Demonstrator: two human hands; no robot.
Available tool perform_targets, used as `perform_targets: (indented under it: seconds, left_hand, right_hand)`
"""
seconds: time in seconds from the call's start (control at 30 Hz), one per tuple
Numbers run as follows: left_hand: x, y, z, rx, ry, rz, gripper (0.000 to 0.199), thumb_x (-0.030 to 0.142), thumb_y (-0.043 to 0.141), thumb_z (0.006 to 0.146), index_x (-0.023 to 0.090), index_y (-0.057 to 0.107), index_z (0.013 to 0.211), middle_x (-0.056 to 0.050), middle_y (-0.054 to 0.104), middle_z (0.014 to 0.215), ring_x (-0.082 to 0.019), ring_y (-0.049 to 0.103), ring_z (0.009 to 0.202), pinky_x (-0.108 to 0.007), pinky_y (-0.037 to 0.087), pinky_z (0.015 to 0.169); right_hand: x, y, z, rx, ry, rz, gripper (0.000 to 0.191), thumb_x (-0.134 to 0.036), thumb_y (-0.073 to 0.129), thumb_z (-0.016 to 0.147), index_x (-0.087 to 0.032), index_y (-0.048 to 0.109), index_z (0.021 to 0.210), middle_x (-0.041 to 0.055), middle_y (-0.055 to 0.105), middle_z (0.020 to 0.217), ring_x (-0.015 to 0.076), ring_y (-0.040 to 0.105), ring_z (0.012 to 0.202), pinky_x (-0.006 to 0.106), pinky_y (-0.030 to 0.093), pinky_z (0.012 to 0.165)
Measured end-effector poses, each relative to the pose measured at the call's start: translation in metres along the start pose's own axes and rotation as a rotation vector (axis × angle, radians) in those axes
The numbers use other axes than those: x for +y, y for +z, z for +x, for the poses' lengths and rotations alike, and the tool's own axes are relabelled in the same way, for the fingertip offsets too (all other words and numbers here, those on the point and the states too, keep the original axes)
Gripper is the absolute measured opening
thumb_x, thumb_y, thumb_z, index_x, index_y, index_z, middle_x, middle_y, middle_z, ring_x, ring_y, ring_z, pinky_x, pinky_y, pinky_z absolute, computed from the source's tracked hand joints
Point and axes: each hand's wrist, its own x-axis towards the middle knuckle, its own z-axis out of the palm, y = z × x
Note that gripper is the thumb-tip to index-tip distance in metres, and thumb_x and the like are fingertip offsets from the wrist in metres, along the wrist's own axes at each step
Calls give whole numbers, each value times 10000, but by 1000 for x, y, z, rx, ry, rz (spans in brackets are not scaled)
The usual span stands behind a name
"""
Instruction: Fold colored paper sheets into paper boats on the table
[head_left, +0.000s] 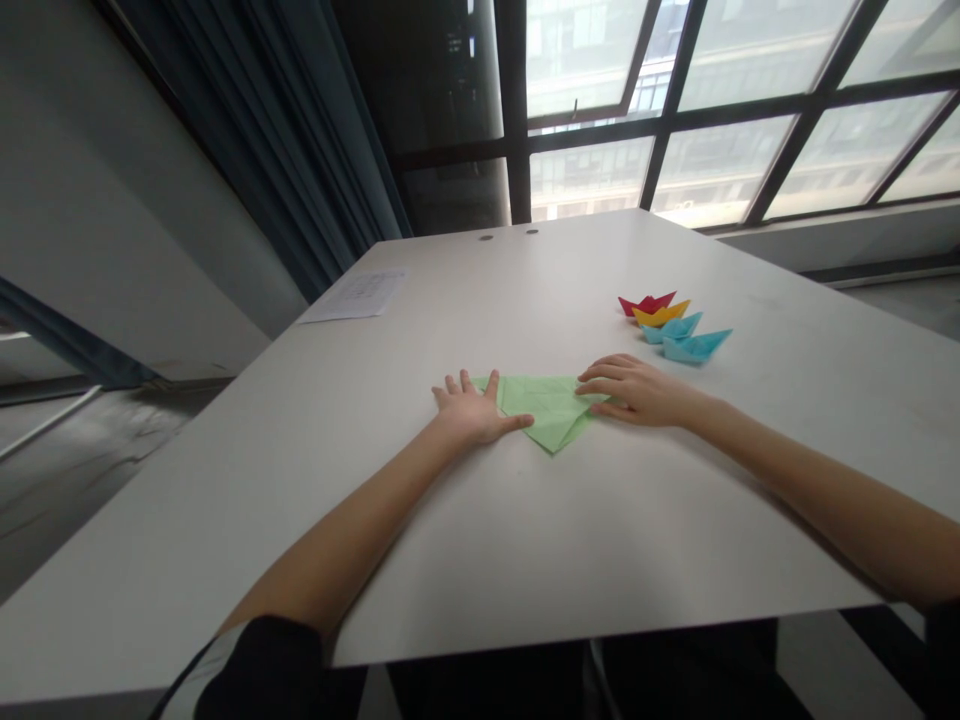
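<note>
While our fingers lie flat & spread, nothing is gripped: both hands just press down on the green paper (551, 408). Left hand (474, 410) rests palm-down on its left corner, fingers fanned, thumb stretched right along the near edge. Right hand (636, 390) covers the right corner, fingers extended & pointing left, lying on the sheet.

Paper is folded to a triangle w/ its tip pointing near, lying flat on the white table (525, 540), approx mid-table, between our hands.

Just far-right of the right hand sit four paper boats in a diagonal row, close together: red (646, 303) farthest, then orange (660, 314), then two blue (672, 328) (696, 346). Far left, near the table edge, a printed sheet (355, 296) lies flat. Beyond that: dark curtain (300, 130) & windows (675, 100).
</note>
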Motion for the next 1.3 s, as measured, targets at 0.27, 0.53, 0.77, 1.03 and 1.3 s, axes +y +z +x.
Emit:
perform_targets:
  seconds: [0.27,0.53,0.77,1.03,1.3]
  left_hand:
    - [-13,-18,8,87,66,-80,960,798,171,682,200,67,1426,-210,336,1389,-416,313,1245,-592,250,934]
    - [-26,-36,10,112,5,-101,969,805,55,674,184,159,1410,-178,485,1288,-371,459,1133,-510,332,902]
    - [-22,-29,9,67,40,-42,940,795,210,685,181,180,1397,-199,476,1284,-366,436,1152,-506,336,894]
    - [-17,-27,4,70,101,-6,910,789,282,673,194,265,1360,-207,435,1309,-372,406,1159,-531,302,906]
    - [-13,-23,1,40,186,44,872,768,378,648,218,331,1322,-185,395,1334,-383,349,1187,-560,300,902]
  right_hand:
    - [-11,-2,4,112,109,9,294,-314,376,882,-186,640,863,72,659,742,169,579,698,315,416,721]
    - [-5,-3,7,475,718,420,275,-397,497,789,-164,637,752,16,626,624,125,524,552,230,387,510]
    - [12,15,7,632,986,770,333,-357,575,693,-170,589,968,-4,586,616,127,521,512,229,381,452]
    - [22,24,1,553,860,395,326,-249,507,724,-207,625,1024,55,637,917,189,580,805,301,446,655]
    - [9,9,2,236,903,145,289,-370,486,772,-203,694,884,45,668,750,165,572,628,270,392,579]
